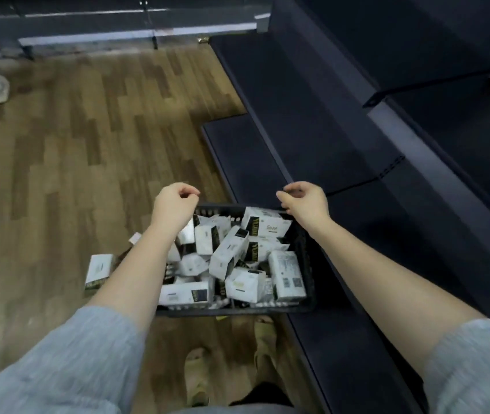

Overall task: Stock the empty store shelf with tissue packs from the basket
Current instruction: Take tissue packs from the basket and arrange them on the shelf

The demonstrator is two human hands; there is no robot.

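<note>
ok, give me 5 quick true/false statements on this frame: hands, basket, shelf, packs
1. Both hands hold a tissue pack. False: the left hand and the right hand hover over the far end of the basket, fingers loosely curled, nothing in either grip.
2. The basket is full of white tissue packs. True.
3. The basket sits up on the shelf. False: it sits on the wooden floor, against the low dark shelf.
4. One pack lies on the floor outside the basket, on its left. True.
5. The dark shelf next to the basket is already stocked with packs. False: no packs show on it.
</note>
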